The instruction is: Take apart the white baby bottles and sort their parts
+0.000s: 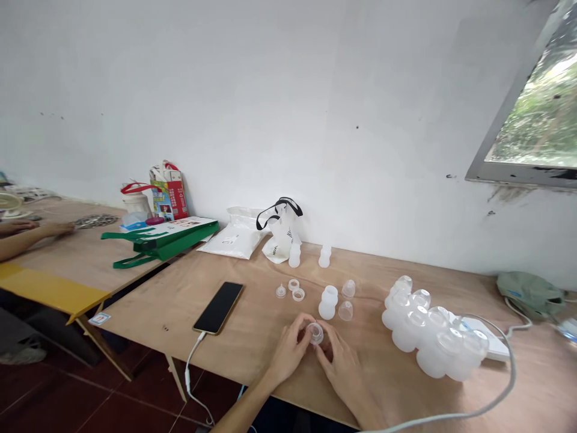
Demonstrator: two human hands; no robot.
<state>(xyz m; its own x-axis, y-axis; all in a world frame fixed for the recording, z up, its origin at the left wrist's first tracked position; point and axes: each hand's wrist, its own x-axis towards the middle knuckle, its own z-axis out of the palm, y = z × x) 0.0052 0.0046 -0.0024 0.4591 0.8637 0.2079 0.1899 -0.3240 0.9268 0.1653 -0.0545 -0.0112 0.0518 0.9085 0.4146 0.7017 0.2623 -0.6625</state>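
cap (315, 332): clear, colourless. bottle (327, 302) behind it: milky white, translucent. bottle cluster (433, 340): same milky white, with clear domed tops. phone (219, 307): black glass, gold rim; its cable (189, 361) is white. table (252, 355): light brown plywood, faint grain. tote (171, 240): green, with a printed white top panel. carton (170, 192): red and white, with blue graphics. pouch (234, 240): white. board (45, 288): yellow. floor (67, 403): dark red. wall (270, 90): white, a few dark specks.

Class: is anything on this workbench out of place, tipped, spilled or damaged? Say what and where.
Nothing looks spilled or broken. The bundle of bottles at right looks tipped over, by a white box. The green bag bridges the gap between two tables.
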